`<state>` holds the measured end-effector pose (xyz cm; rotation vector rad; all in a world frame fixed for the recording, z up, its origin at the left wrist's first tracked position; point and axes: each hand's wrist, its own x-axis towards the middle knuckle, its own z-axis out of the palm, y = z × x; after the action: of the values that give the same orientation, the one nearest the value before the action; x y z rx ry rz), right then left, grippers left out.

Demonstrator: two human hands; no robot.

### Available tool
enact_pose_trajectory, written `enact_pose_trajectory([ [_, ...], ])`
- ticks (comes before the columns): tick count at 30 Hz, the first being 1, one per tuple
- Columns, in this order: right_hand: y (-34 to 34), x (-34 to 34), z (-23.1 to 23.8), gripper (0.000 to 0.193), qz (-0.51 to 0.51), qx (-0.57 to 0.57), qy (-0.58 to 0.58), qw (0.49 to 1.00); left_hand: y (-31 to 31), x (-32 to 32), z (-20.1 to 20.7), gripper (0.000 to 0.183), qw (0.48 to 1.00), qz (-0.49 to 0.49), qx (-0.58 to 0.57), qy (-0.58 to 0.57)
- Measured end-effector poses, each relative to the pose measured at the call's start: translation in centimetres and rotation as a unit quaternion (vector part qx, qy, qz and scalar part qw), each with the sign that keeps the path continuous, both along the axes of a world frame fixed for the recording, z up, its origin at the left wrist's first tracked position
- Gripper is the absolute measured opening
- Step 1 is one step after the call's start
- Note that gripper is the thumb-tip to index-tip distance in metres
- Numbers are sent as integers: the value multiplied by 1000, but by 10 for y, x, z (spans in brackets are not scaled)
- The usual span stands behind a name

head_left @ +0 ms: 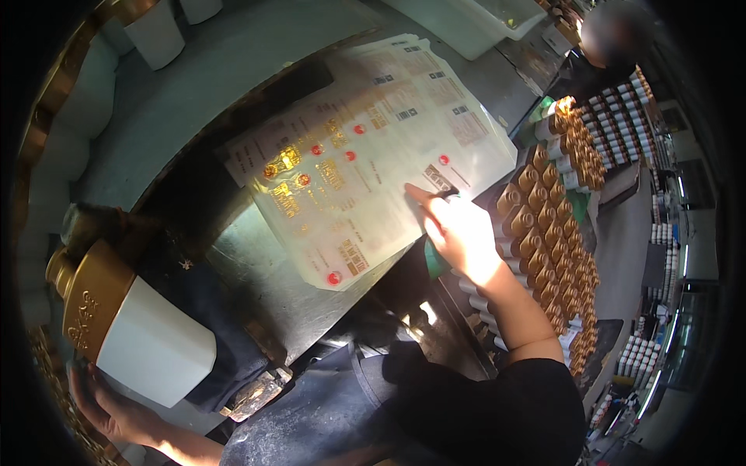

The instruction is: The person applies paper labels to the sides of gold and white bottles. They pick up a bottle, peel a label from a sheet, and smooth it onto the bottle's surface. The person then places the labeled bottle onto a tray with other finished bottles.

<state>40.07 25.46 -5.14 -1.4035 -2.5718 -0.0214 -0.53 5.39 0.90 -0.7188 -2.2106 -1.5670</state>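
My right hand [460, 234] lies on a stack of translucent printed sheets [373, 210], near its right edge. Its index finger stretches over the top sheet, with the thumb apart from it; strong light washes out the rest. Gold print and red round marks cover the sheets. At the lower left, my left hand [116, 412] reaches up with fingers extended beside a white bottle [159, 342] with a gold shoulder and neck. The fingertips are close to the gold corner; whether they touch it I cannot tell. The bottle lies tilted against a dark padded support [225, 349].
Rows of gold-topped bottles [544, 233] stand close at my right, with more stacked behind. A metal plate [264, 252] lies under the sheets. A white bin [466, 23] is at the far side. Another person [594, 70] is at the far right. White containers [155, 35] stand far left.
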Motion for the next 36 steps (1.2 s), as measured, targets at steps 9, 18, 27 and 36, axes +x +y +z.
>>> enact_pose_trajectory([
  [9,-2,78,-32,25,-356,-257,573,692,2,0,2,31,997,-75,29,18],
  [18,19,50,-43,27,-365,-318,595,641,-10,4,5,33,1000,1,-22,22],
  [27,11,67,-38,24,-336,-342,616,625,14,3,3,35,998,-42,-25,33],
  [36,17,71,-44,34,-355,-288,620,638,28,-3,1,37,996,-51,-32,61],
])
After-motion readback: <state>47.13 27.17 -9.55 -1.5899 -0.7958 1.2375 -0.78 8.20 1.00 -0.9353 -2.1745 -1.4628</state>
